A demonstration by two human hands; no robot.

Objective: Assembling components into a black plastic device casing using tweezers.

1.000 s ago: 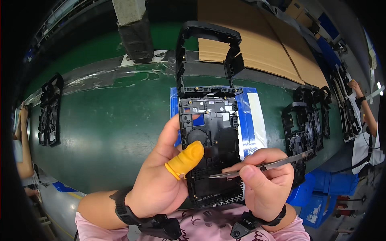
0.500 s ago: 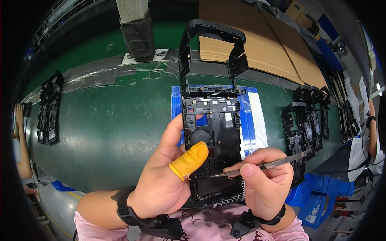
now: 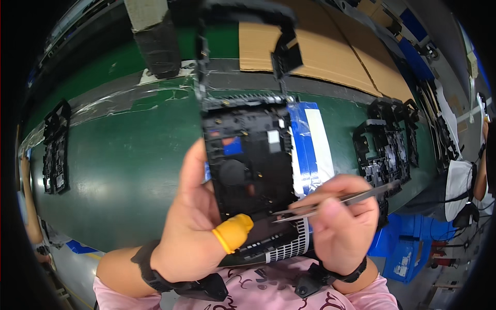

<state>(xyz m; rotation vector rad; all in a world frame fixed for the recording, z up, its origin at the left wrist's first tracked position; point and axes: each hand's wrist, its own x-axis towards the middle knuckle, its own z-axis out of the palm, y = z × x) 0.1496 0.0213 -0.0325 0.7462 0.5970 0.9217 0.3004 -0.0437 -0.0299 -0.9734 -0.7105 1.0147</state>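
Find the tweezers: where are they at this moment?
In the head view, the tweezers are right of centre in the person's right hand, their tips over the lower part of the black plastic frame.

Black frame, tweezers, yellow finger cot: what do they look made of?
Black frame: probably moulded plastic, mostly matte; ribbed edges suggest it. Tweezers: likely metal, satin; slim prongs, grey sheen. Yellow finger cot: latex or similar rubber, seemingly; smooth, close-fitting, thicker rim.
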